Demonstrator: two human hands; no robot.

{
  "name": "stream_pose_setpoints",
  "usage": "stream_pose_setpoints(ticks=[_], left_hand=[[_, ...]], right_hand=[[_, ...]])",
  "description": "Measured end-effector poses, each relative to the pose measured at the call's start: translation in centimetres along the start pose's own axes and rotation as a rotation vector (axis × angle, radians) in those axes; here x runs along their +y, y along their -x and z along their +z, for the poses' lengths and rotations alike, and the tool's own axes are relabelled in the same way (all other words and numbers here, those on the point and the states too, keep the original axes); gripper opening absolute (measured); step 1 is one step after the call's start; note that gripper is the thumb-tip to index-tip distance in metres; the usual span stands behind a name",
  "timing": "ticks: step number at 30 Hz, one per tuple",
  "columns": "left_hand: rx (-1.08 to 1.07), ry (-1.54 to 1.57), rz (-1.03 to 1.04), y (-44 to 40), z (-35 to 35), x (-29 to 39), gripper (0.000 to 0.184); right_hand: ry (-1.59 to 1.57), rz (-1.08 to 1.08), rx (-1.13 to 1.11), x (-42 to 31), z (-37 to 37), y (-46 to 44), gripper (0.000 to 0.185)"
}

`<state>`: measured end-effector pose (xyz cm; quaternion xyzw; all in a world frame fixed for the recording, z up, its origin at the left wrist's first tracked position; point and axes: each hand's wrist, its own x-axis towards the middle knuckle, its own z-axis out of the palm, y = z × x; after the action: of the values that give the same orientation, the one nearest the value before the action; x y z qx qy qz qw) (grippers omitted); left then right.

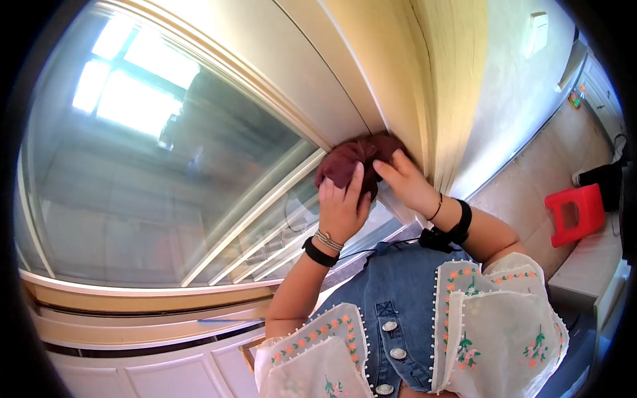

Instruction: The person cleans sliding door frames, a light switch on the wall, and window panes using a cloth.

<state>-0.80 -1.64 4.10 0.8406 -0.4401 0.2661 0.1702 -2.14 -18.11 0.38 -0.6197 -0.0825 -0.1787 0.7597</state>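
Note:
A bunched maroon cloth [345, 161] is held up against the door frame, at the corner where the frame meets the yellowish wall edge. My left hand [342, 207] grips its near left side, with the fingers pressed into the folds. On the other side, my right hand [410, 186] holds the cloth between thumb and fingers, and some of those fingers are hidden behind it. Left of the cloth stands the large glass panel [166, 199] in its pale frame, reflecting a bright window.
White panelled cabinetry [166, 371] runs along the lower left. A red plastic stool [574, 207] stands at the right on the tiled floor [514, 182]. A switch [537, 33] is on the white wall at the upper right.

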Motion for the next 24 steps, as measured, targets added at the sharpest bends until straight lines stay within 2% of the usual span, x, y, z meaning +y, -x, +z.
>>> stream_pose_setpoints(ticks=[1, 2, 4, 5, 6, 8, 10, 12, 13, 14, 15, 17, 19, 24], left_hand=[[0.0, -0.034, 0.015, 0.1, 0.2, 0.1, 0.061], [-0.002, -0.038, 0.015, 0.6, 0.7, -0.1, 0.061], [-0.124, -0.155, 0.013, 2.2, 2.2, -0.8, 0.058], [-0.138, -0.202, 0.036, 2.9, 2.9, -1.1, 0.056], [-0.141, -0.203, 0.032, 3.5, 3.3, -1.2, 0.056], [-0.246, -0.155, 0.054, 4.5, 4.1, -1.3, 0.056], [-0.263, -0.11, 0.033, 4.6, 4.1, -1.0, 0.057], [-0.237, -0.07, -0.002, 4.1, 3.5, -0.3, 0.058], [-0.233, -0.073, -0.003, 3.5, 3.0, -0.1, 0.058], [-0.14, -0.025, 0.019, 2.8, 2.4, 0.2, 0.059], [-0.048, 0.024, 0.042, 2.2, 2.0, 0.3, 0.061], [-0.002, 0.008, 0.023, 1.4, 1.6, -0.1, 0.061], [0.048, -0.032, -0.013, 0.7, 1.2, -0.3, 0.065], [0.048, -0.122, -0.01, 0.8, 1.7, 0.2, 0.062]], right_hand=[[0.126, -0.081, 0.039, 0.6, 0.1, 0.2, 0.027], [0.122, -0.082, 0.039, 1.3, -0.1, 0.4, 0.027], [0.548, -0.204, 0.009, 2.3, -1.2, 1.2, 0.028], [0.512, -0.094, -0.045, 2.4, -1.8, 1.4, 0.027], [0.509, -0.091, -0.048, 3.0, -2.1, 1.7, 0.027], [0.464, -0.304, -0.016, 4.7, -2.2, 2.0, 0.025], [0.466, -0.325, 0.003, 5.0, -1.9, 2.0, 0.024], [0.471, -0.35, 0.023, 4.4, -1.7, 2.0, 0.023], [0.559, -0.294, -0.019, 3.7, -1.6, 2.0, 0.022], [0.645, -0.238, -0.06, 2.9, -1.5, 2.0, 0.022], [0.645, -0.24, -0.062, 1.6, -1.2, 1.6, 0.022], [0.696, -0.338, -0.107, -1.0, -0.3, 0.7, 0.023], [0.679, -0.328, -0.066, -2.1, 0.4, -0.2, 0.024], [0.657, -0.351, 0.009, 1.5, -0.2, -0.2, 0.026]])
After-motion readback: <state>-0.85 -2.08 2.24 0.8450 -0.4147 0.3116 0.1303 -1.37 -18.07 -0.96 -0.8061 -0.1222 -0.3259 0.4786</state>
